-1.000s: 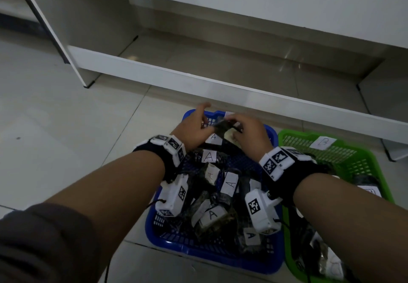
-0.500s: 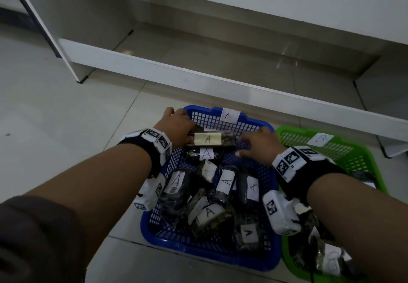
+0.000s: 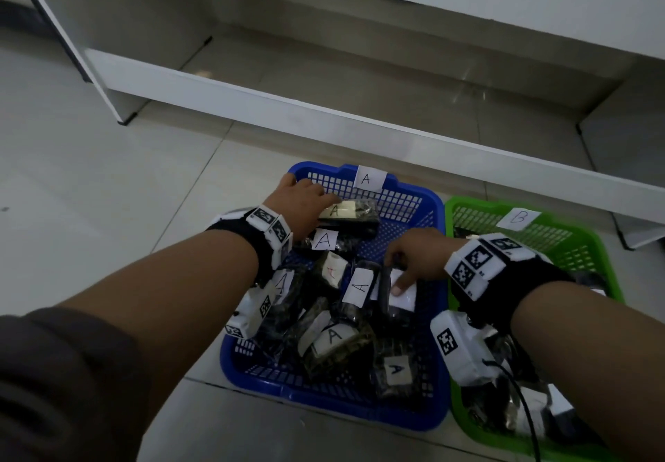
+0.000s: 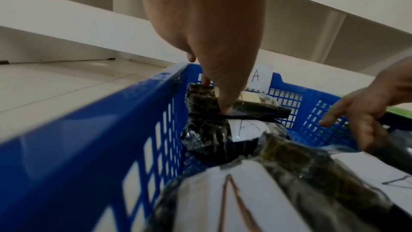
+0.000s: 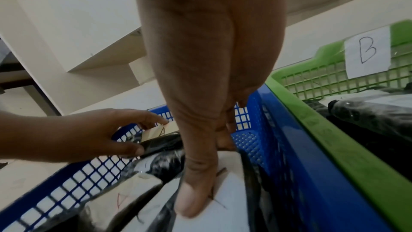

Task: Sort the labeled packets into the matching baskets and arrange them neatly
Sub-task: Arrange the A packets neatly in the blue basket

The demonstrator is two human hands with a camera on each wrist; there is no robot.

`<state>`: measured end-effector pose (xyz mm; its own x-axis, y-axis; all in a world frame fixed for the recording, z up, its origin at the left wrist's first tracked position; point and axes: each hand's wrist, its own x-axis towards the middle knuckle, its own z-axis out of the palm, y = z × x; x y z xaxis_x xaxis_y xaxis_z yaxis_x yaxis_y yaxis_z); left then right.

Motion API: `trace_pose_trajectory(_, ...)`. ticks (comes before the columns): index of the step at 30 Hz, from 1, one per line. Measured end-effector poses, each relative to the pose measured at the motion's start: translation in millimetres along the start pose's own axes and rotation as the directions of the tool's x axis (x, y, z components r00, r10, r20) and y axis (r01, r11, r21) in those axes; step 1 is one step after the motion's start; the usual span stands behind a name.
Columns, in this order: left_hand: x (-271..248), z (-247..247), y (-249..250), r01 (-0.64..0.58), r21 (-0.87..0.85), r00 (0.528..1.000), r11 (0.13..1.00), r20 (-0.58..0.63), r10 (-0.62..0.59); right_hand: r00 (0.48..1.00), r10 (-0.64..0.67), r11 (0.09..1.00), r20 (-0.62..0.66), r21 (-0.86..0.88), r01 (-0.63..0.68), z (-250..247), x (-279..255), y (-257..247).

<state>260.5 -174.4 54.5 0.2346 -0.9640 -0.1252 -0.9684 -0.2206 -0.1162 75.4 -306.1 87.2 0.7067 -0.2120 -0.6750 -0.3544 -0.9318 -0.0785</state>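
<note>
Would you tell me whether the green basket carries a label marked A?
No, the green basket carries a white label marked B.

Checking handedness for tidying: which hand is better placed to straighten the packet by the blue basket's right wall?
Right. The right hand already pinches that dark plastic packet near the blue plastic basket's right wall; the left hand holds a cream-labelled packet at the far-left corner.

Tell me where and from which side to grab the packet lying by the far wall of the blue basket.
Probably best by its short left end, from above. The packet lies flat and lengthwise along the blue basket's far wall, which blocks the far side; another packet crowds the near side. The left hand already pinches that end, thumb on top.
</note>
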Motion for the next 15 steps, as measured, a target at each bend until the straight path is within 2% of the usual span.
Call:
trace_pose_trajectory(2, 1, 1, -2, -0.014, -0.017, 1.0, 1.0, -0.004, 0.014, 0.994, 0.038, 0.996, -0.103, 0.087, -0.029, -10, -3, 5)
trace_pose_trajectory(4, 3, 3, -4, -0.026, -0.071, 1.0, 0.997, -0.012, 0.026, 0.956, 0.121, 0.986, -0.269, 0.141, -0.085, -19, -7, 12)
trace_pose_trajectory(7, 5, 5, -6, 0.002, -0.127, 0.999, 0.992, -0.042, -0.007, 0.813, 0.283, 0.959, -0.509, 0.164, -0.231, -23, -6, 21)
trace_pose_trajectory(8, 5, 5, -5, 0.016, -0.124, 0.999, 0.992, -0.042, -0.022, 0.779, 0.321, 0.947, -0.539, 0.167, -0.275, -20, -4, 21)
trace_pose_trajectory(9, 6, 6, -5, 0.024, -0.115, 0.999, 0.993, -0.038, -0.029, 0.766, 0.341, 0.939, -0.545, 0.155, -0.307, -16, -1, 21)
trace_pose_trajectory(15, 7, 8, -3, 0.02, -0.1, 1.0, 0.995, -0.006, -0.021, 0.841, 0.35, 0.935, -0.413, 0.101, -0.339, -9, 7, 20)
